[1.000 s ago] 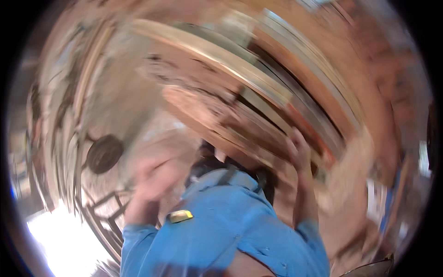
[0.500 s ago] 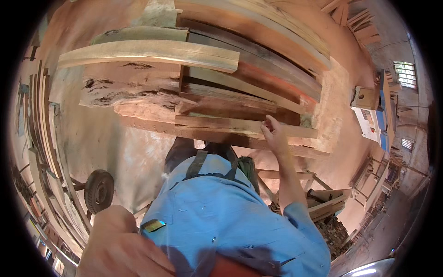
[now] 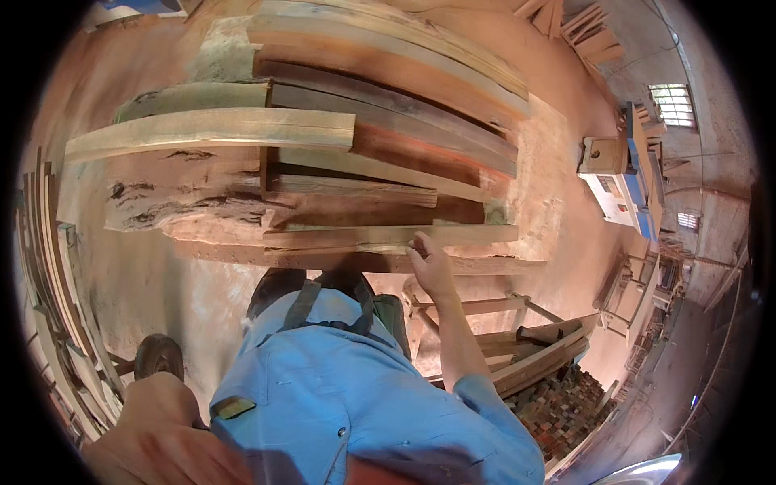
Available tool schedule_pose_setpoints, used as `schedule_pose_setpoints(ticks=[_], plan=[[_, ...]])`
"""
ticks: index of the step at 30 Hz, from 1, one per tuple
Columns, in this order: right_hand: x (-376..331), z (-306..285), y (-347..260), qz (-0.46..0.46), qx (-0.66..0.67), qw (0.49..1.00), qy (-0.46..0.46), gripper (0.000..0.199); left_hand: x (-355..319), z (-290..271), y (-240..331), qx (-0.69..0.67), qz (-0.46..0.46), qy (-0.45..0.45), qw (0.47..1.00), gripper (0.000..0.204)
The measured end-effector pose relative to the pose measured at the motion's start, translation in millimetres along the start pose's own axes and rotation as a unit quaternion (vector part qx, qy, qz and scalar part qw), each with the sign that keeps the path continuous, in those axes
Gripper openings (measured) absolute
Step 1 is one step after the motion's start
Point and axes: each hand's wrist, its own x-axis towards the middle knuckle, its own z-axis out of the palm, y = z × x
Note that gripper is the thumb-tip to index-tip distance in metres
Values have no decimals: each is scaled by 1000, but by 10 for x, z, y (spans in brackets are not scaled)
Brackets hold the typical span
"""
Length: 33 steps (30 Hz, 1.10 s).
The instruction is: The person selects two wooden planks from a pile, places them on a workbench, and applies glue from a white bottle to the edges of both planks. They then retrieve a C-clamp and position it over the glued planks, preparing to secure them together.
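Note:
My right hand (image 3: pixel 432 262) reaches forward, fingers curled inward, over the near edge of a pale sawn plank (image 3: pixel 347 236). Whether it touches the plank or holds anything small is not clear. My left hand (image 3: pixel 174 457) is raised very close at the lower left, blurred, with its fingers hidden. Ahead lies a stack of rough boards, among them a long pale beam (image 3: pixel 218 128) lying across the left part, a cracked, bark-edged slab (image 3: pixel 186 190) and a reddish-stained board (image 3: pixel 416 153).
Long timbers (image 3: pixel 81 315) stand along the left, beside a black tyre (image 3: pixel 158 356). To my right are a wooden rack (image 3: pixel 533 356), a heap of small wood blocks (image 3: pixel 558 408) and a cardboard box (image 3: pixel 606 155). Offcuts (image 3: pixel 586 32) lie at the far right.
The whole view has shifted, so the boards appear farther left and slightly lower. My right hand has drawn slightly nearer to me relative to the plank. The boards stay in place.

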Motion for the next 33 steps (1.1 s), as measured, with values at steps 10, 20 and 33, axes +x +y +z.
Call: schedule_pose_setpoints(ticks=[10,20,33], plan=[[14,44,137,11,25,1000,2,43,120,-108,3,18,2,-41,999,14],[-141,-56,211,53,53,997,30,41,2,-466,349,486,-96,245,834,30],[-115,-279,259,-173,-208,962,30,54,166,-3292,616,911,-211,-56,349,72]])
